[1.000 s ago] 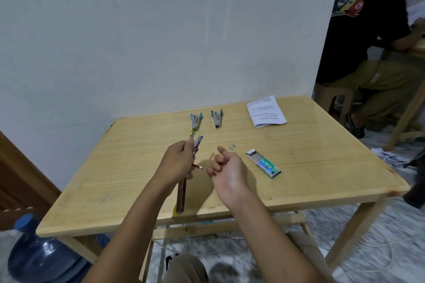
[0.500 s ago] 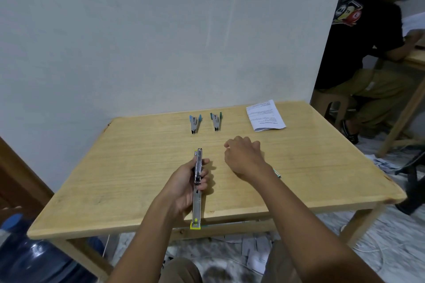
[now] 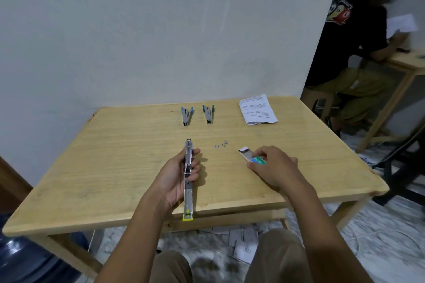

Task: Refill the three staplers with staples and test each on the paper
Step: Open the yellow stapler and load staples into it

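Gripping the opened stapler [image 3: 188,177] in our left hand [image 3: 178,177], we are curling the fingers [image 3: 195,167] around its middle, so its yellow-tipped end is sticking out behind the palm. Our right hand [image 3: 274,167] is resting on the staple box [image 3: 251,156], fingertips pinching its green sleeve. Loose staples [image 3: 222,144] are lying just beyond, between both hands.

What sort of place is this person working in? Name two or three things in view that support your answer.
Probably a plain indoor workroom or study room. A bare wooden table stands against a blank white wall, another person sits at a second wooden table, and a large water bottle stands on the tiled floor.
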